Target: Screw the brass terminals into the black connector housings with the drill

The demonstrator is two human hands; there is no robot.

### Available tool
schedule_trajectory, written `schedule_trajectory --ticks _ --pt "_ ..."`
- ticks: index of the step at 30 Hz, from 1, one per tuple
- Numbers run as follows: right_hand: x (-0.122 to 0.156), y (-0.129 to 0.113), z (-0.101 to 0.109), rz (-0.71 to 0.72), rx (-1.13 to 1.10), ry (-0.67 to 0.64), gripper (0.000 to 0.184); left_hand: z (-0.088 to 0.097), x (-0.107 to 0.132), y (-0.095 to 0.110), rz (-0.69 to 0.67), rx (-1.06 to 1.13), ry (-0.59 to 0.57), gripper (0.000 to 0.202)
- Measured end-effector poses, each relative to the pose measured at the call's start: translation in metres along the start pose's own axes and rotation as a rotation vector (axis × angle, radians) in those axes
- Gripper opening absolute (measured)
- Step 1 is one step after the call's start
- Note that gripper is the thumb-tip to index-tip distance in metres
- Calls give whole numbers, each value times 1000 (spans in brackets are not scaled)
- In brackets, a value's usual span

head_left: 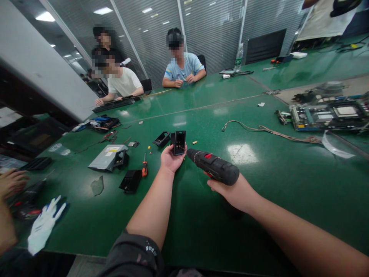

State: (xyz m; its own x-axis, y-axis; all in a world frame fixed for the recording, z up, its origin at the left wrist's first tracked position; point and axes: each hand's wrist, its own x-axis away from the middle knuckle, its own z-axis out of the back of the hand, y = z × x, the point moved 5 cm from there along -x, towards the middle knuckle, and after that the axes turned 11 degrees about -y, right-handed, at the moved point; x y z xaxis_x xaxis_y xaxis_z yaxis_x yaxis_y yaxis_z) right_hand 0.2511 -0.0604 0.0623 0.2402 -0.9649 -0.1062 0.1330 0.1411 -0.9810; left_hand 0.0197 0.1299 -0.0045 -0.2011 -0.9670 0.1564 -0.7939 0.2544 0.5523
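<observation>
My left hand [170, 158] is closed around a small black plastic housing [178, 142], held upright above the green table [259, 184] with its open side towards me. My right hand [235, 191] grips a black and red electric screwdriver [213, 166]. The tool's tip points left and sits at the housing's lower right edge. A second black housing [162, 139] lies on the table just behind my left hand.
A grey drive unit [108, 157], a black part [130, 181] and an orange-handled screwdriver [144, 167] lie to the left. A circuit board [325, 114] and a cable [268, 130] are at the right. A white glove [43, 225] and another person's hand [11, 182] are at the left edge. Three people sit at the far side.
</observation>
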Motion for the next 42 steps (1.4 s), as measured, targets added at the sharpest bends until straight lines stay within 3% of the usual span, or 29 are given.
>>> schedule_trajectory --ticks 2,6,10,19,28,34,39,42 --pt "0 -4 -2 -34 -56 -10 67 -1 1 1 -29 35 4 40" --pt "1 -10 -5 -158 -205 -24 52 -1 1 4 -79 87 9 23" --pt "1 -12 -9 -278 -350 -16 47 3 -5 4 -86 60 11 40" --pt "4 -2 -13 -288 -522 55 48 16 -19 -4 -66 -96 -20 60" --pt "3 1 -9 -249 -450 44 48 17 -18 -1 -202 -141 41 49" --pt "0 -18 3 -254 -318 -21 60 16 -15 3 -166 -155 26 52" --pt "-1 -21 6 -185 -161 -54 42 16 -15 3 -146 -180 20 54" --pt "1 -20 5 -106 -114 -51 49 17 -16 2 -126 -200 29 58"
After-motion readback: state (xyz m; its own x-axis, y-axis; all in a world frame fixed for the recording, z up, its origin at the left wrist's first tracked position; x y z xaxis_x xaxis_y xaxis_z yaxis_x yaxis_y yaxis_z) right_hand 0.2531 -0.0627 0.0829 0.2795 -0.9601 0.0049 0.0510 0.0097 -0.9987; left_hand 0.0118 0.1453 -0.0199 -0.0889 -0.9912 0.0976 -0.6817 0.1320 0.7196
